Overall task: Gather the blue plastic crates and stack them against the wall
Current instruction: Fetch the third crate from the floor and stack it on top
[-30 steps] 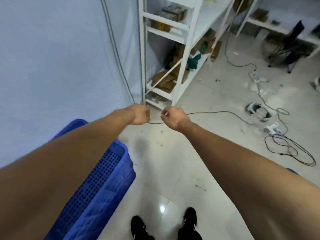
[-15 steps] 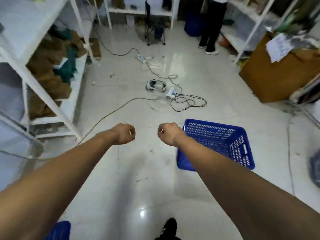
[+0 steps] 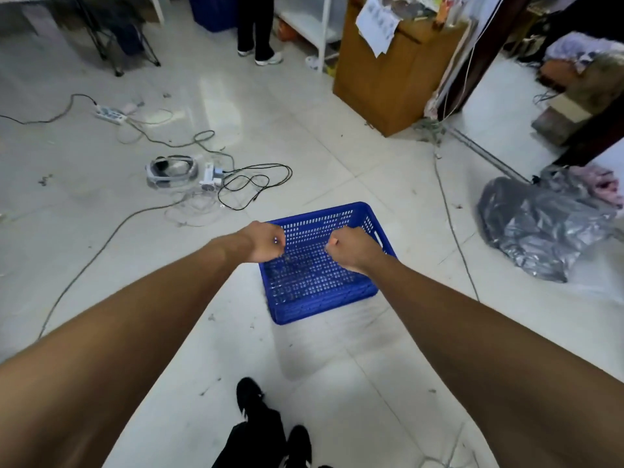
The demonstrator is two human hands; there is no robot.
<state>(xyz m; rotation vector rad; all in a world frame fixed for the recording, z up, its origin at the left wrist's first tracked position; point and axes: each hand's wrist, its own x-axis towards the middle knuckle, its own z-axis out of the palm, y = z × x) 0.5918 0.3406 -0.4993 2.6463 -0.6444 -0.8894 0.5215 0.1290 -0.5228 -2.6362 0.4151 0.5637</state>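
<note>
A blue perforated plastic crate (image 3: 314,285) sits empty on the white tiled floor straight ahead of me. My left hand (image 3: 265,241) is a closed fist held in the air over the crate's left rim. My right hand (image 3: 349,247) is also a closed fist, hovering above the crate's right half. Neither hand touches the crate or holds anything. A second blue container (image 3: 212,11) stands far back by the shelves, partly hidden.
Cables, a power strip (image 3: 109,113) and a headset (image 3: 170,170) lie on the floor to the left. A brown cardboard box (image 3: 388,82) stands behind, a grey plastic bag (image 3: 540,228) at right. Another person's legs (image 3: 255,28) are at the back. My black shoes (image 3: 266,420) are below.
My view has swung right, away from the wall and the crate beside it. The floor crate went from my right to straight ahead, now under both fists.
</note>
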